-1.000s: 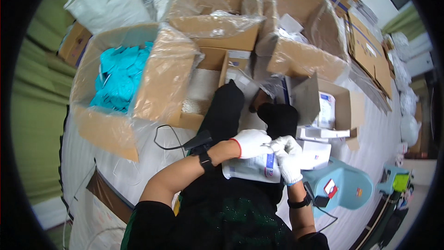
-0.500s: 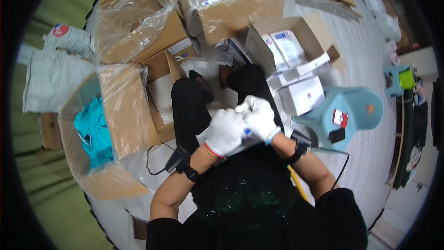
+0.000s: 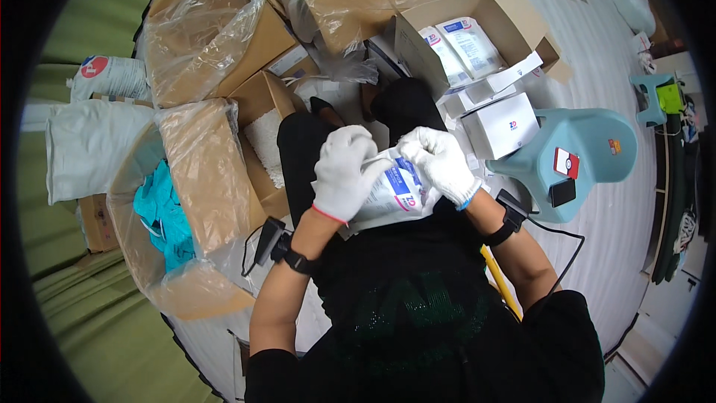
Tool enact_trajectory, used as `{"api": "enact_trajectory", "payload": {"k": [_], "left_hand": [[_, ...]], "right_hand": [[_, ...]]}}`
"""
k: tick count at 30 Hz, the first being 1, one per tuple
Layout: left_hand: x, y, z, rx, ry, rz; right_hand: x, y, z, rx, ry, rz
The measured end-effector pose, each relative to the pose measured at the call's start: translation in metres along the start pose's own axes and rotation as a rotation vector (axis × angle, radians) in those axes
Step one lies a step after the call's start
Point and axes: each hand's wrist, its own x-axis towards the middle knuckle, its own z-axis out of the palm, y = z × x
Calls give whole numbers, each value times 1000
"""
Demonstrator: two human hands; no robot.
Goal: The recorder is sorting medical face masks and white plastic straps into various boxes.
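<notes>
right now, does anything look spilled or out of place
Nothing looks spilled. Perhaps odd: a red-and-white item and a black square item lie on the blue chair, apart from the held pouch.

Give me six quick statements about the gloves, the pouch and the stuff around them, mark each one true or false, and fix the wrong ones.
1. The left hand and right hand wear white gloves. True.
2. The left glove's cuff edge is blue. False: it is red; the right one's is blue.
3. Both hands are at the white pouch. True.
4. The blue chair stands to the person's left. False: it stands to the right.
5. At least two packs are in the open carton ahead and to the right. True.
6. The teal items lie on the floor. False: they are in a plastic-lined box on the left.
</notes>
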Motion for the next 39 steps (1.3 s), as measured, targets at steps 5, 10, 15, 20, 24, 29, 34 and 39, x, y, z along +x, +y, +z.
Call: {"api": "enact_trajectory", "payload": {"k": [5,10,15,20,24,29,34,39], "left_hand": [[4,-23,16,-300,-457,-238],[-8,-13,19,-187,-372,-108],[-16,26,0,128,-221,433],[-17,49,-30,41,-205,494],[-25,33,-57,-142,187,326],[-41,17,-50,-117,637,-256],[-35,7,-50,-64,863,-432],[-26,15,-55,-257,760,-218]], "right_hand": [[-5,-17,-2,-287,-63,-73],[-5,-10,13,-277,101,2],[5,8,34,-234,48,255],[36,-6,53,252,151,407],[59,-9,79,586,198,226],[57,-15,75,976,-87,328],[7,7,56,639,-463,332],[-10,-9,65,-38,-294,124]]}}
